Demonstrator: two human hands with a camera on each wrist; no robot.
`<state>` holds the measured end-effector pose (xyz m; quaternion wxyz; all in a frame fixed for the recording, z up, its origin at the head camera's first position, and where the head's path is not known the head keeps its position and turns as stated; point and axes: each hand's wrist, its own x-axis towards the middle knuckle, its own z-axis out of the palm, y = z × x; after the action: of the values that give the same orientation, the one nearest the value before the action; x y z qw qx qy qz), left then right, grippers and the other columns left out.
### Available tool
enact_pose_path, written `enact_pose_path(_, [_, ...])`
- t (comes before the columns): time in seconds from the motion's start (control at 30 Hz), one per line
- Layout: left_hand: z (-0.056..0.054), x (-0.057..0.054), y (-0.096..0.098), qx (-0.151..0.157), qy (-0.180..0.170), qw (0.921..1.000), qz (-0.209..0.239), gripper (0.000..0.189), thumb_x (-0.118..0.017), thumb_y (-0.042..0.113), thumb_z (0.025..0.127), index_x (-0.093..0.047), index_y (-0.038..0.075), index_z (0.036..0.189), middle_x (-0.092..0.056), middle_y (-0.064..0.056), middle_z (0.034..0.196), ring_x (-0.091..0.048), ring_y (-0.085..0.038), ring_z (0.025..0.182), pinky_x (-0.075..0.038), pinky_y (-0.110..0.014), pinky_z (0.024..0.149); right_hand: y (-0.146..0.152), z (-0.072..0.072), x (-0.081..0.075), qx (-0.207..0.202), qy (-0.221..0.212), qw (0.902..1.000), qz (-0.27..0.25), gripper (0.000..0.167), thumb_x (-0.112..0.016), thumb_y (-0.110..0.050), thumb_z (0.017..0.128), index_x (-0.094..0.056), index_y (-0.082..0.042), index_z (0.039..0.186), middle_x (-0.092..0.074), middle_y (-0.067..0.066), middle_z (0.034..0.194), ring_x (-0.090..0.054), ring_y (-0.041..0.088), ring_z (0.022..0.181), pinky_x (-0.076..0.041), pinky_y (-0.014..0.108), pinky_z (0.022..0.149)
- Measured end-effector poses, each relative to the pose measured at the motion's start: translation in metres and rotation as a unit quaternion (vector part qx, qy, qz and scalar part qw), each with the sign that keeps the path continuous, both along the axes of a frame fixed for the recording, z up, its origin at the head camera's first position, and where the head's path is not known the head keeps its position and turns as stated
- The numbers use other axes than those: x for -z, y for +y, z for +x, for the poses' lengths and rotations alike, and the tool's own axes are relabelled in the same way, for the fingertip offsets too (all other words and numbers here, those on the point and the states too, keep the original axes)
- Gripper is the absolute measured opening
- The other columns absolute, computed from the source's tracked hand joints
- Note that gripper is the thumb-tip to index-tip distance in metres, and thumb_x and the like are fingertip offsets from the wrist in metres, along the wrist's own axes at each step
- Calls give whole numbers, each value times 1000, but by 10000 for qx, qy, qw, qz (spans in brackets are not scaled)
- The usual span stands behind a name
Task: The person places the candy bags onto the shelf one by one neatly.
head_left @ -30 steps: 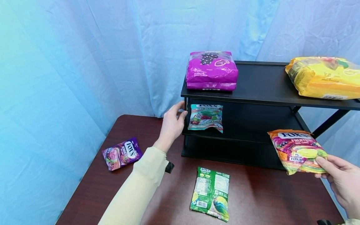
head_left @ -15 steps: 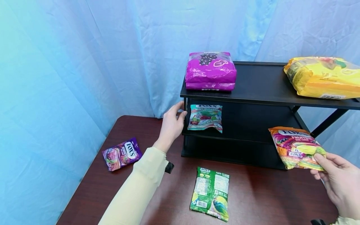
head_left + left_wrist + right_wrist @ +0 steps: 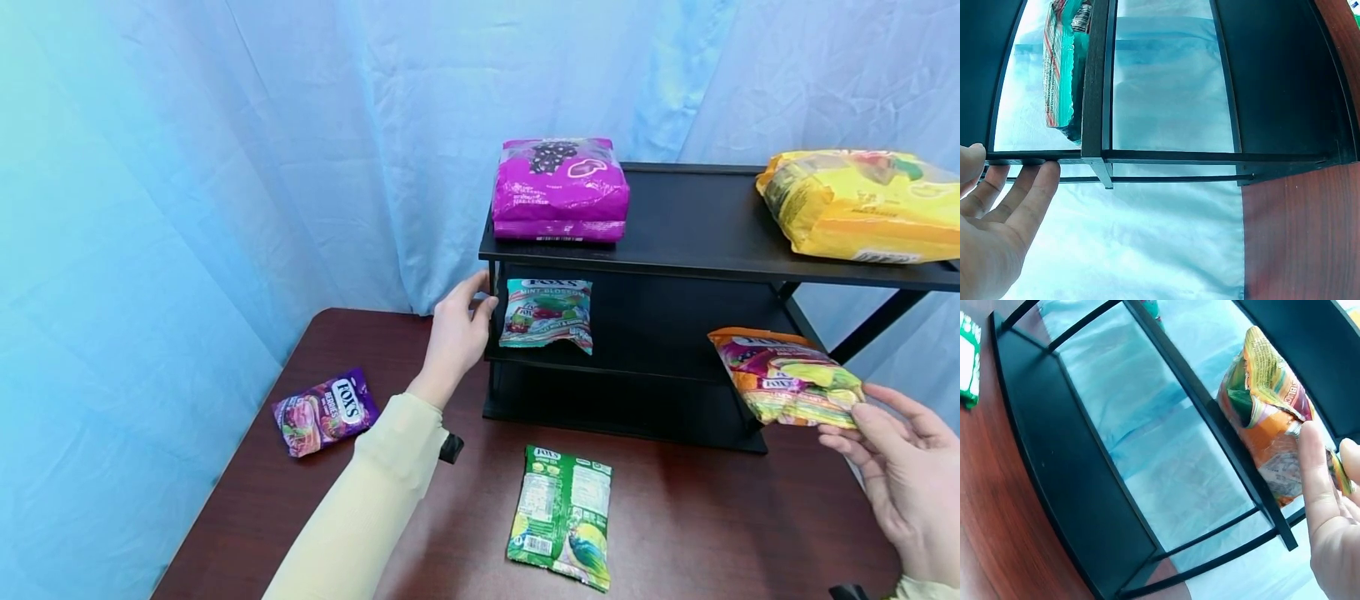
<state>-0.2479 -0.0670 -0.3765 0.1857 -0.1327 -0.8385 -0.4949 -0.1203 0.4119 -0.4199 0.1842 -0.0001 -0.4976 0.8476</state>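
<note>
My right hand (image 3: 903, 479) pinches the lower right edge of an orange and purple Fox's Fruits candy bag (image 3: 783, 379). This bag lies tilted at the right end of the middle shelf (image 3: 652, 354); in the right wrist view the candy bag (image 3: 1272, 456) sits above the shelf's edge, index finger stretched along it. At the other end, my left hand (image 3: 459, 333) holds the upright post of the black rack (image 3: 705, 267). The left wrist view shows thumb and fingers (image 3: 1035, 200) on either side of that post. Just inside it stands a teal Mint Blossom candy bag (image 3: 547, 315).
On the top shelf are a magenta bag (image 3: 561, 192) at left and a yellow bag (image 3: 870, 208) at right. A green candy bag (image 3: 561, 517) lies in front of the rack, and a purple Berries bag (image 3: 326, 412) lies left on the brown table (image 3: 450, 517).
The right hand has raised the Fruits bag slightly and moved it inward over the middle shelf, and the bag now leans flatter. The left hand has stayed on the post.
</note>
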Motion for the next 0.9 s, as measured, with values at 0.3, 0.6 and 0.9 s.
enact_pose_path(0.3, [0, 0, 0, -43, -47, 10000, -46, 43, -57, 14, 106, -53, 7, 148, -62, -9, 136, -67, -25, 114, -55, -38, 98, -17, 4, 1, 1107, -651, 9738, 1876, 55, -65, 8, 94, -56, -9, 146, -59, -3, 143, -67, 0, 100, -57, 15, 70])
enact_pose_path(0.6, [1, 0, 1, -5, -34, 10000, -7, 42, -57, 13, 106, -53, 7, 148, -62, -10, 136, -67, -25, 115, -55, -38, 98, -30, 7, 3, 2000, -1963, 7584, 5884, 62, -69, -35, 99, -47, -20, 155, -24, -1, 168, -44, 22, 144, -42, 21, 109])
enact_pose_path(0.9, [0, 0, 0, -29, -83, 10000, -45, 44, -57, 14, 106, -51, 7, 150, -61, -10, 138, -67, -25, 116, -54, -39, 100, -30, 4, 0, 2615, 1374, 6025, 7415, 79, -29, -64, 106, -58, 6, 128, -30, 36, 155, -19, 55, 147, -10, 70, 117])
